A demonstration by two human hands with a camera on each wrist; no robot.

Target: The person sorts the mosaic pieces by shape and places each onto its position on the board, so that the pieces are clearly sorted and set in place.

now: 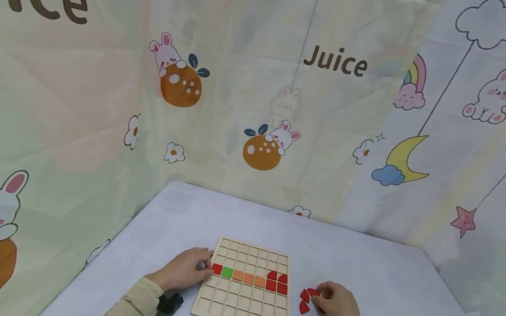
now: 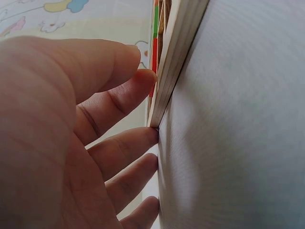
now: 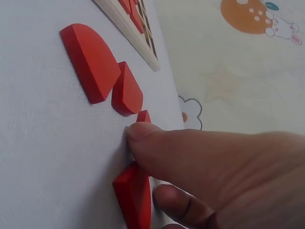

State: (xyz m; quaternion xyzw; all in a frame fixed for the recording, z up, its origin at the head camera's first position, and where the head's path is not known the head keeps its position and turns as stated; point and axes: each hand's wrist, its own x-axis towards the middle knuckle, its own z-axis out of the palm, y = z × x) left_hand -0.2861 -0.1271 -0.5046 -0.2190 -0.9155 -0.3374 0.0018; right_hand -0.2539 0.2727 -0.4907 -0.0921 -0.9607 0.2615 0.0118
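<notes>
A wooden grid board lies on the table. A row across it holds a red square, a green square, several orange squares and red squares; red quarter-circle pieces sit above those. My left hand rests at the board's left edge, fingertips touching the rim and fingers loosely bent, as the left wrist view confirms. To the right of the board, my right hand has thumb and fingers at a red quarter-circle piece, seemingly pinching it; the thumb hides most of it.
Loose red pieces lie between the board and my right hand. Another red piece lies below the thumb in the right wrist view. The white table meets a printed curtain at the back.
</notes>
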